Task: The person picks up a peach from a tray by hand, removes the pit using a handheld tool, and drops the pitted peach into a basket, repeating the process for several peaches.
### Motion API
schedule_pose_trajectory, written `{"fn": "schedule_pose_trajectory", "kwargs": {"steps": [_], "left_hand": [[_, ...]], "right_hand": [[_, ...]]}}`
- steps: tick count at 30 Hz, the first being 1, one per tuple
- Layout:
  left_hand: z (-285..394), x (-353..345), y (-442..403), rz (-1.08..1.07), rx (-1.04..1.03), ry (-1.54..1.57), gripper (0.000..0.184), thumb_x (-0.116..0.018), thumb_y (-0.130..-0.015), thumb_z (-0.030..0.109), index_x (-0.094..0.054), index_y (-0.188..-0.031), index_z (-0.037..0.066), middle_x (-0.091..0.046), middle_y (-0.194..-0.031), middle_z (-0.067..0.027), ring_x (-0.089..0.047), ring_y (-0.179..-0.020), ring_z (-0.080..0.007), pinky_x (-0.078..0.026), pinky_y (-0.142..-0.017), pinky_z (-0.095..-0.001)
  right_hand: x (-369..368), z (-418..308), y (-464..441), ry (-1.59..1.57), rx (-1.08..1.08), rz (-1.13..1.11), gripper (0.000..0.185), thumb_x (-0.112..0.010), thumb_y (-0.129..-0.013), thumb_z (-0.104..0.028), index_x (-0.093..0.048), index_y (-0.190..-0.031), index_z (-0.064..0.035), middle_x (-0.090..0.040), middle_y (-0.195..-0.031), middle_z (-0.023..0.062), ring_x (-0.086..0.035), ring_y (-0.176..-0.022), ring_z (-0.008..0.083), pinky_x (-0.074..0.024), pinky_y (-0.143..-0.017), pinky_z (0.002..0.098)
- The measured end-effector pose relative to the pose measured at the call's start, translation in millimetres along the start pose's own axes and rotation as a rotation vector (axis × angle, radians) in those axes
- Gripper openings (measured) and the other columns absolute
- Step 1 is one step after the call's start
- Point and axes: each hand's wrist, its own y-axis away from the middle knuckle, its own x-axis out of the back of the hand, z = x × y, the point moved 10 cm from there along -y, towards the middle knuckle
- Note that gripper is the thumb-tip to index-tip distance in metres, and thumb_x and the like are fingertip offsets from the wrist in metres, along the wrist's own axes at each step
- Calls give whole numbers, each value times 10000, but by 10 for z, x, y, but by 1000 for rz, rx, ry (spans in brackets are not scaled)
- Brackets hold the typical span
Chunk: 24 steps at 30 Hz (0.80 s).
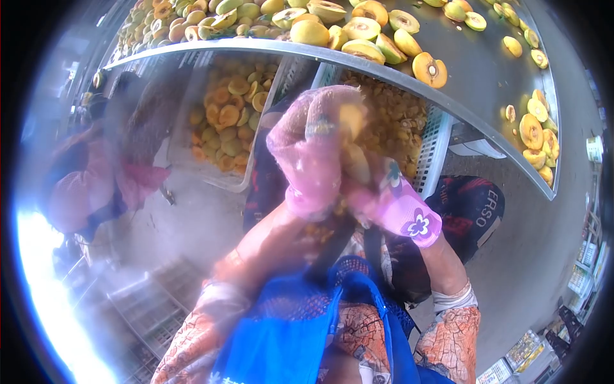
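My left hand (310, 150), in a pink knit glove, is closed with its fingers curled around a yellow apricot (352, 120), which is blurred. My right hand (400, 205), gloved in lilac with a flower print, is close against it. A paler piece of fruit (355, 163) shows between the two hands. The right fingertips are partly hidden and smeared, so what they grip is unclear. Below and beyond the hands, a crate (436, 144) holds many small brownish-yellow pieces.
Above the hands runs the metal rim (256, 45) of a table bearing whole and halved apricots (361, 29). A white crate (246, 182) of apricot halves stands at the left. Another person's pink sleeve (141, 182) is farther left. Stacked crates (524, 352) line the lower right.
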Motion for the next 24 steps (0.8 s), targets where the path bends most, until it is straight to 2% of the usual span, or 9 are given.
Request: {"fn": "schedule_pose_trajectory", "kwargs": {"steps": [3,6,8,12,15,16,18,19,24], "left_hand": [[68,-46,14,-33,-181,-80,241,-546,-893,170,-660,-958,-32,-645,-852,-86,-590,-740,-141,-475,-647,-258],[-121,-56,25,-53,-23,109,230,-543,-896,155,-654,-964,-33,-635,-923,-98,-580,-784,-146,-474,-684,-273],[-145,-94,36,-97,-13,69,213,-539,-900,139,-649,-967,-31,-620,-970,-104,-575,-826,-152,-471,-717,-289],[-164,-56,56,-78,-2,-43,352,-451,-946,279,-623,-993,-25,-631,-887,-97,-566,-783,-139,-440,-712,-259],[-44,-63,25,-112,-132,24,191,-540,-901,124,-638,-975,-23,-607,-990,-113,-575,-838,-169,-467,-737,-298],[-55,-69,17,-120,-138,-1,192,-542,-898,123,-635,-973,-27,-606,-987,-116,-577,-835,-179,-468,-741,-304],[-32,-101,-6,-129,-155,-25,192,-543,-895,123,-632,-971,-30,-606,-985,-118,-580,-831,-189,-468,-746,-311],[-85,-154,-27,-142,-99,-107,198,-541,-894,129,-632,-958,-35,-606,-976,-122,-583,-832,-200,-469,-747,-320],[-72,-346,-129,-322,-58,-309,284,-503,-903,216,-644,-914,-30,-621,-795,-83,-580,-731,-170,-456,-682,-284]], "right_hand": [[42,88,122,-59,-69,183,495,-581,-819,-102,-459,-1298,-134,-514,-1062,200,-600,-836,315,-513,-647,407],[-310,311,199,-163,-191,-110,447,-570,-858,-173,-437,-1276,-87,-524,-1062,205,-604,-837,328,-508,-670,422],[-297,183,135,229,-14,-52,435,-589,-856,-235,-455,-1224,-47,-549,-1026,208,-610,-813,339,-502,-662,425],[-422,487,121,-621,-642,-318,379,-552,-786,-67,-520,-1161,-25,-580,-1014,142,-604,-854,249,-497,-744,363],[-446,318,201,-1090,-888,-504,359,-559,-806,-77,-515,-1157,-20,-604,-941,111,-616,-675,226,-508,-612,338],[-609,366,270,-1092,-885,-503,359,-559,-806,-77,-515,-1157,-20,-604,-941,111,-616,-675,226,-508,-612,338],[-216,156,51,154,-17,93,306,-583,-851,-148,-515,-1120,-19,-598,-780,73,-570,-526,176,-460,-477,299],[-177,160,47,164,-16,100,306,-583,-851,-148,-515,-1120,-19,-598,-780,73,-570,-526,176,-460,-477,299],[-714,388,302,-1716,-809,-185,289,-608,-893,-273,-543,-1059,-45,-498,-650,-6,-501,-524,93,-363,-414,243]]}}
